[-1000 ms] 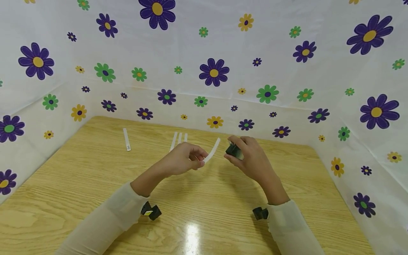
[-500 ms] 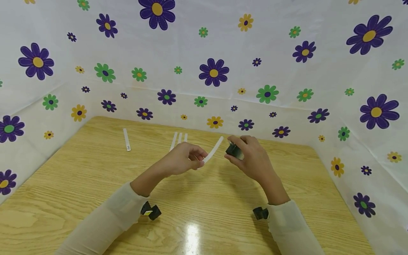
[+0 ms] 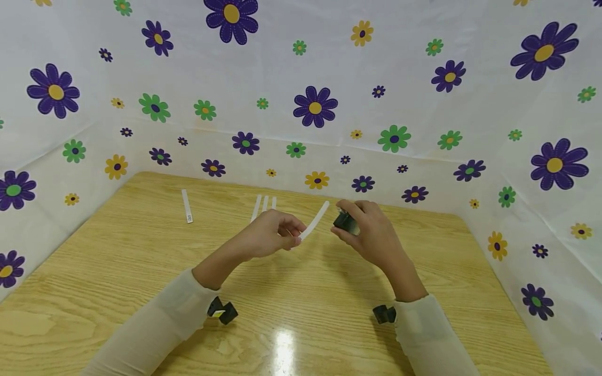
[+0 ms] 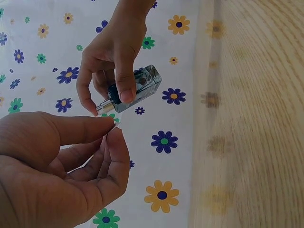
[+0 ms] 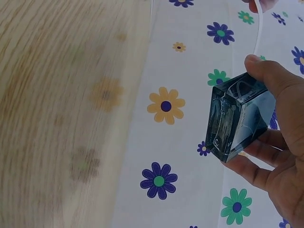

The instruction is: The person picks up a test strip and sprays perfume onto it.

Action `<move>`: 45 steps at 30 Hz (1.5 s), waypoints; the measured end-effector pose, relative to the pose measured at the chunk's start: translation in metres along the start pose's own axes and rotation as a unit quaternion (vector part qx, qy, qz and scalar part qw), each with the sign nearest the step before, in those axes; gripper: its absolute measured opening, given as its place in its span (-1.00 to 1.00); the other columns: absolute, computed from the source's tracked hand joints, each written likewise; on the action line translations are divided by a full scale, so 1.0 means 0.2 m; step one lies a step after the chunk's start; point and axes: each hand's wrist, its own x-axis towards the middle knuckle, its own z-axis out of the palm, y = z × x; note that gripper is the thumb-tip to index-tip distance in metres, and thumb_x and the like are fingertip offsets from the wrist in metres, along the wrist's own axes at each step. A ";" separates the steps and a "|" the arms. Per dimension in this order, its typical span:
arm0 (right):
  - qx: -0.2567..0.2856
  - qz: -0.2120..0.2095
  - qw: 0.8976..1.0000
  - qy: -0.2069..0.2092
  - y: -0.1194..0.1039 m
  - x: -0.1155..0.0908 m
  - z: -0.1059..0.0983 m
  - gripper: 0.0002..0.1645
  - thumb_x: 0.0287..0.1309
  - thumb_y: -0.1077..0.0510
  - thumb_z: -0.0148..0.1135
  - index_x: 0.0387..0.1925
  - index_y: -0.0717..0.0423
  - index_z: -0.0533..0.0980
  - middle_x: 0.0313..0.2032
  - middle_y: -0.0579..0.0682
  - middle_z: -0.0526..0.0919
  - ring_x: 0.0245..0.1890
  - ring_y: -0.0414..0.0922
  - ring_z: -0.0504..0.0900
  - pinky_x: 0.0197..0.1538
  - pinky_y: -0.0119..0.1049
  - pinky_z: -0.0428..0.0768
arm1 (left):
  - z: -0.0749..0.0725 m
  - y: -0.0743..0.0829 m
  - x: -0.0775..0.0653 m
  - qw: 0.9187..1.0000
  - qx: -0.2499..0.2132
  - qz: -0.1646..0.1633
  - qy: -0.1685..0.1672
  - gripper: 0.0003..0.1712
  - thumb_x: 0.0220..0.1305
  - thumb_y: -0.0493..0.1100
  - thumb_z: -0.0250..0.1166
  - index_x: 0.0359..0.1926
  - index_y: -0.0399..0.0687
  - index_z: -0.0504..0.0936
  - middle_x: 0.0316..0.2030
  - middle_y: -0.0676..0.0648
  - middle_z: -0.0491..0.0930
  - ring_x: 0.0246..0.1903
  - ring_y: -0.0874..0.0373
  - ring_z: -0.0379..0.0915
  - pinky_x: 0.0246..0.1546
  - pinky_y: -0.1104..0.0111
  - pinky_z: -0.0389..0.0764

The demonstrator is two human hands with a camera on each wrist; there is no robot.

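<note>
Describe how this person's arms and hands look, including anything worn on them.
The left sleeve and right sleeve are long, plain and pale cream, ending around the wrists. The left hand and right hand are bare, with no gloves or rings visible. Beside each cuff sits a small, blocky black piece, left and right; the left one shows a yellow mark. No cables show.

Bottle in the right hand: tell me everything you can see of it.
The bottle is box-shaped, with see-through, blue-tinted walls that look like thick glass and a silver, metallic-looking top. The right hand grips its body between thumb and fingers, one finger at the top. It is held off the table, tilted, silver end up. I can't tell how much liquid, if any, is inside.
</note>
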 end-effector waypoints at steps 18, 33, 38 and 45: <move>-0.003 0.018 1.000 -0.004 0.01 -0.01 -0.01 -0.33 0.07 -0.04 0.59 0.18 0.08 0.56 -0.09 0.21 0.65 -0.09 0.16 0.62 -0.10 0.06 0.65 | 0.00 0.01 0.01 1.000 -0.009 -0.001 -0.003 -0.72 0.39 -0.31 0.32 0.09 -0.25 0.67 -0.21 -0.09 0.65 -0.15 -0.17 0.66 -0.09 0.03 0.68; -0.015 0.010 1.000 0.001 0.03 -0.01 -0.02 -0.30 0.03 -0.06 0.61 0.20 0.03 0.57 -0.10 0.19 0.66 -0.12 0.14 0.63 -0.15 0.04 0.67 | -0.01 -0.04 0.02 1.000 -0.007 -0.012 0.011 -0.71 0.39 -0.30 0.34 0.10 -0.24 0.66 -0.18 -0.11 0.65 -0.18 -0.07 0.66 -0.07 0.04 0.69; -0.016 0.003 1.000 0.005 0.03 0.00 -0.02 -0.27 0.01 -0.06 0.62 0.20 0.04 0.56 -0.10 0.19 0.66 -0.11 0.13 0.64 -0.16 0.05 0.67 | -0.03 -0.10 0.04 1.000 -0.001 -0.013 0.027 -0.69 0.38 -0.32 0.33 0.12 -0.26 0.66 -0.15 -0.13 0.64 -0.20 0.07 0.62 -0.10 0.16 0.71; -0.014 -0.001 1.000 0.004 0.03 0.00 -0.02 -0.27 0.02 -0.09 0.61 0.20 0.04 0.56 -0.07 0.20 0.66 -0.07 0.14 0.64 -0.13 0.06 0.68 | -0.08 -0.21 0.06 0.998 -0.007 -0.031 0.047 -0.68 0.41 -0.33 0.30 0.14 -0.31 0.64 -0.11 -0.18 0.62 -0.17 0.05 0.63 -0.11 0.24 0.72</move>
